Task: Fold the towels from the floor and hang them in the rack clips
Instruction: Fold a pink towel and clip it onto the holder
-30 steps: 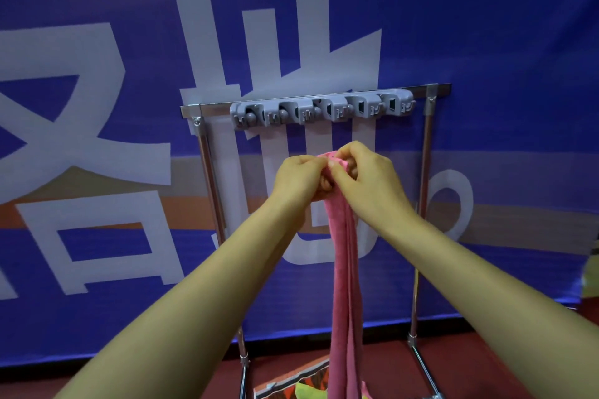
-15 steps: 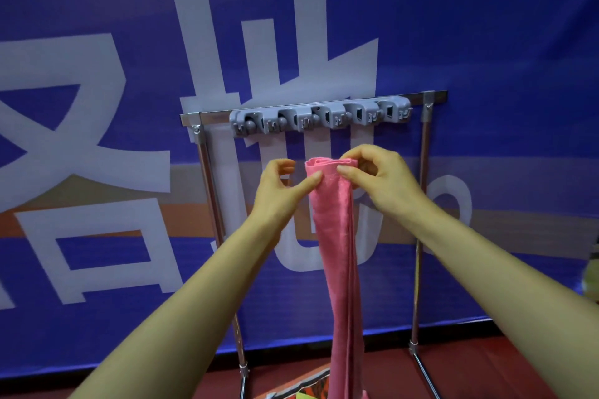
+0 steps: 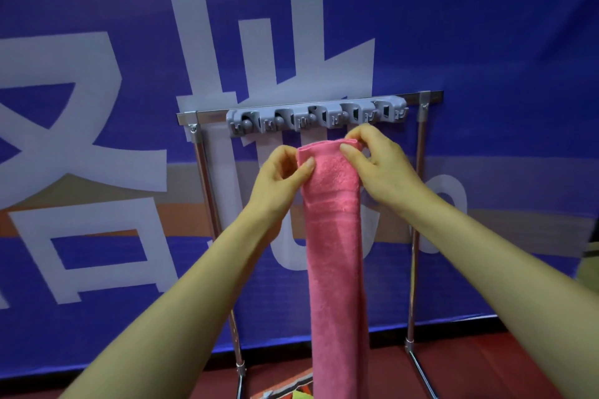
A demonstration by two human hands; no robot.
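Blue banner (image 3: 470,26); left hand (image 3: 278,175) and right hand (image 3: 380,166) in pinch on towel (image 3: 334,236)

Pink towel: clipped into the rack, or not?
Not clipped. The pink towel hangs folded narrow, its top edge below the grey clips, pinched by left hand and right hand.

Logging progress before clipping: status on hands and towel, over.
Hands: left hand and right hand pinch pink towel at top edge. Hangs folded below clip rail, not yet clipped. Nothing between.
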